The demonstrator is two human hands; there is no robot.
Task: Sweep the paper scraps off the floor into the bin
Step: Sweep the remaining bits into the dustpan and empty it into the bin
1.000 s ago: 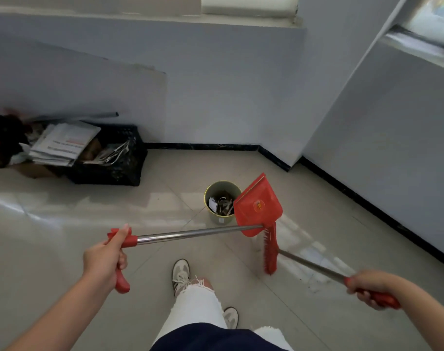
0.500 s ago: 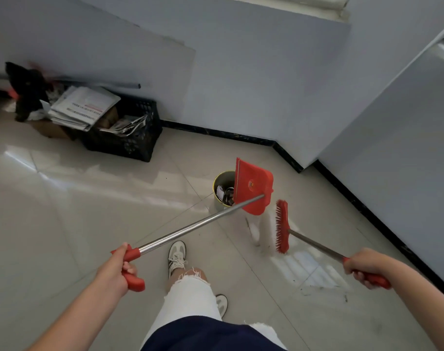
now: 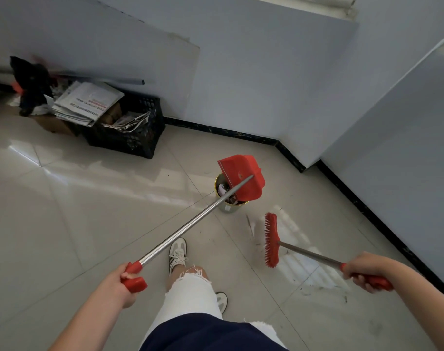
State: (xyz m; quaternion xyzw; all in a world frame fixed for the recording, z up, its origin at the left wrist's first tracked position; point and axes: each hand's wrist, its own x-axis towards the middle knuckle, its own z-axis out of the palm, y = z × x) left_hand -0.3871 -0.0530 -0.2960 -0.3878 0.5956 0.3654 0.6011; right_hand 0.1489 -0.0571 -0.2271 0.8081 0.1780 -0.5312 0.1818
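A red dustpan on a long metal handle hangs tipped over the small round bin, which holds scraps. My left hand grips the red end of that handle at the lower left. My right hand grips the red handle of a red broom, whose head stands on edge just above the floor, right of the bin and apart from it. Small dark specks lie on the tiles near my right hand.
A black crate with newspapers and a cardboard box stand by the far wall at the left. A wall corner with black skirting juts out behind the bin. My white shoe and leg are between the two handles.
The dustpan has tilted further over the bin's mouth. The broom head has drifted right and away from the pan. The view has swung a little left and down.
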